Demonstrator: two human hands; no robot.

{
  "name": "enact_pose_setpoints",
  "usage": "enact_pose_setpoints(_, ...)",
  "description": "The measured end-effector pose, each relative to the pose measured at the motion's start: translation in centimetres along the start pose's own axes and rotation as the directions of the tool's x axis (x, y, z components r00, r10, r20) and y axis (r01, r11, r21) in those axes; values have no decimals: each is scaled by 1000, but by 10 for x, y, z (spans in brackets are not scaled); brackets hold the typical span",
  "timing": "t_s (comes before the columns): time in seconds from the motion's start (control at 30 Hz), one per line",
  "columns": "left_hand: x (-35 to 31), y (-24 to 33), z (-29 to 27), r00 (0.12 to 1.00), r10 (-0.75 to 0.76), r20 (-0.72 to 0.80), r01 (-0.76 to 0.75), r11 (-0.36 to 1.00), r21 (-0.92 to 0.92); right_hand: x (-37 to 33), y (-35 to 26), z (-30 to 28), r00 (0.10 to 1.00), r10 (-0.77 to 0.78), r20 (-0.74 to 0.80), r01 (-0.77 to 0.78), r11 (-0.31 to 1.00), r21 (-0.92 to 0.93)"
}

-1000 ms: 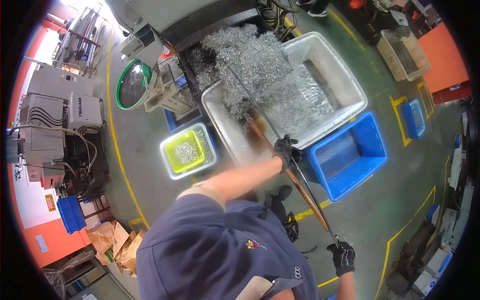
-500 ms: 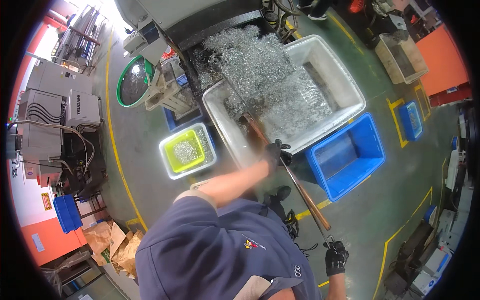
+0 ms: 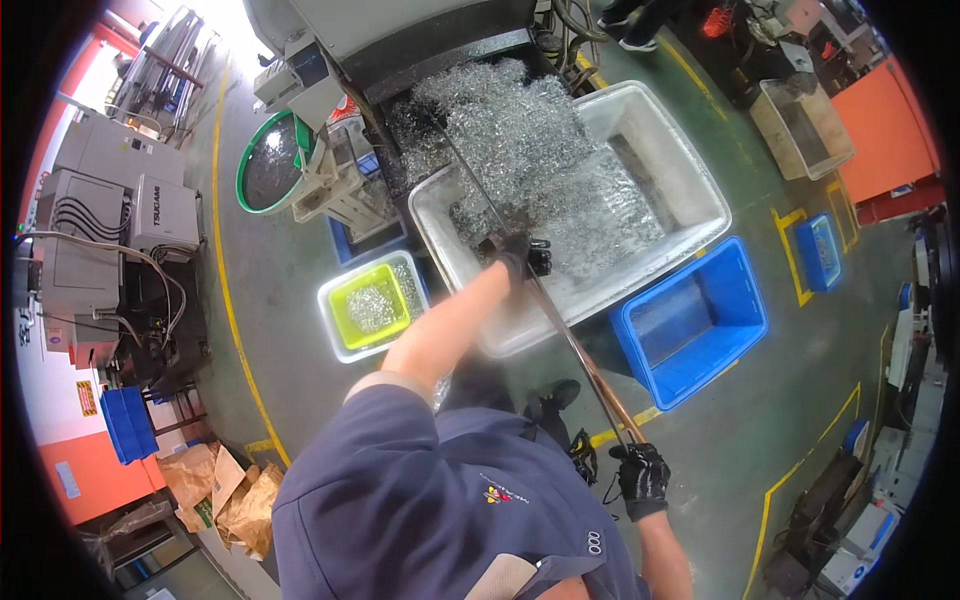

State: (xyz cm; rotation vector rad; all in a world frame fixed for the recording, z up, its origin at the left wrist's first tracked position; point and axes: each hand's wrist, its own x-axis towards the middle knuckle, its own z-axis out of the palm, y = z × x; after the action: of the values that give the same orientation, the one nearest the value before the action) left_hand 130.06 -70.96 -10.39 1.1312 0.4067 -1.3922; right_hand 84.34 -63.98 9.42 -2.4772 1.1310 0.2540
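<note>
Metal rod (image 3: 466, 166), its tip lost to me among the shavings (image 3: 525, 125)
My left hand (image 3: 522, 258) hid the stretch of rod beneath it, so I couldn't tell how my palm met it or the wooden pole (image 3: 613, 403); my right hand (image 3: 641, 477) covered the rod's near end. The lower edge cut off my right forearm (image 3: 664, 555), the upper edge the big grey machine (image 3: 420, 38) and another person's legs (image 3: 640, 25). The contents of the small blue box (image 3: 823, 252) were too tiny to name.
</note>
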Motion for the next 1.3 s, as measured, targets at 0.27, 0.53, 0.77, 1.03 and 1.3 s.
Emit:
enact_pose_setpoints(0.27, 8, -19, 39, 998, -61, 2, 60, 985, 161, -36, 10, -23, 998, 39, 52, -42, 998, 53)
enact_pose_setpoints(0.53, -3, -61, 58, 993, -118, -32, 121, 985, 125, -71, 65, -5, 952, 286, 105, -291, 956, 34)
enact_pose_setpoints(0.77, -12, -129, 69, 989, -118, -87, 134, 969, 210, -135, 83, 27, 950, 258, 177, -278, 955, 101)
enact_pose_setpoints(1.03, -60, -239, 80, 986, -124, -114, 157, 923, 352, -257, 77, 70, 896, 419, 144, -434, 896, 94)
enact_pose_setpoints(1.3, -27, -298, 35, 910, -335, -244, 406, 839, 361, -267, 59, 66, 864, 456, 212, -497, 837, 229)
